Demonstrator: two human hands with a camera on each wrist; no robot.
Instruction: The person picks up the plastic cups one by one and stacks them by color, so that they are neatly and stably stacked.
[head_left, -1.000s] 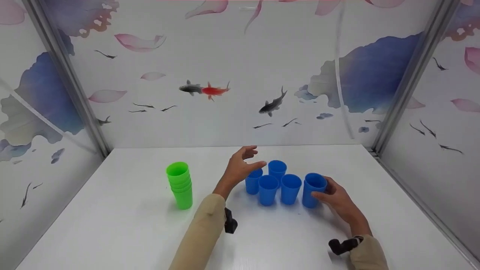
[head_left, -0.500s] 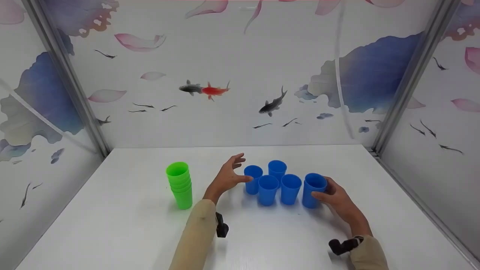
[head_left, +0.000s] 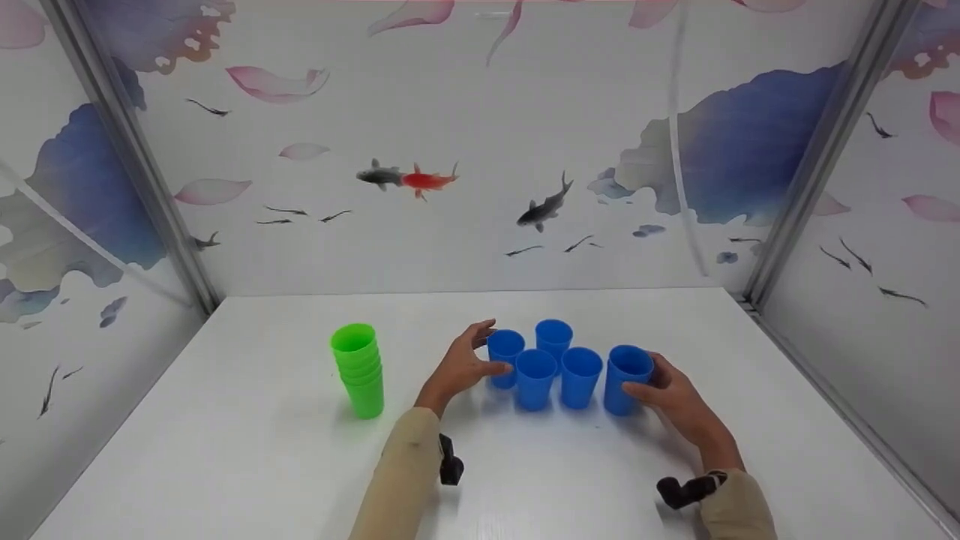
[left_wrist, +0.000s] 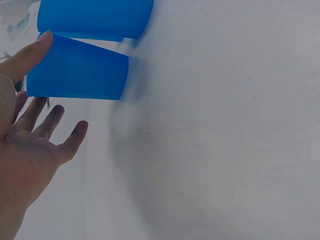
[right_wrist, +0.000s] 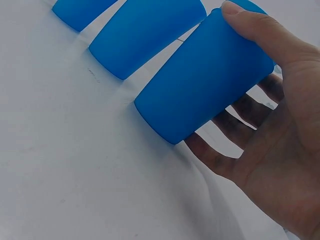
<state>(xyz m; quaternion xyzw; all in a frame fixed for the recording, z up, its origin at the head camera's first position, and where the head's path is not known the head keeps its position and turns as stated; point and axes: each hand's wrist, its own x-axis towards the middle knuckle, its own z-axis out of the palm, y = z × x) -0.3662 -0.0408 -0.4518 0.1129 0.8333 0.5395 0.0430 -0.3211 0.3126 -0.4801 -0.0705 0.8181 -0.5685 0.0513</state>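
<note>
My left hand (head_left: 459, 367) is at the leftmost blue cup (head_left: 504, 346), fingers spread loosely. In the left wrist view its thumb overlaps that cup (left_wrist: 80, 70) near the rim, and the other fingers lie along its side, the lower ones apart from it. At the right end of the group, my right hand (head_left: 675, 394) holds an upright blue cup (head_left: 619, 394), thumb on the near side and fingers round the far side. The right wrist view shows this cup (right_wrist: 200, 75) standing on the table in that grip. Between the hands stand more blue cups (head_left: 535, 382), mouths up.
A nested stack of green cups (head_left: 367, 394) stands upright on the white table (head_left: 262, 450), left of my left hand. Behind the table rises a white panel (head_left: 465, 255) printed with fish and petals; side panels flank it.
My left hand first drew back leftward and down from over the blue cups, then came forward with its thumb in front of the leftmost cup. The right hand keeps its hold, unmoved.
</note>
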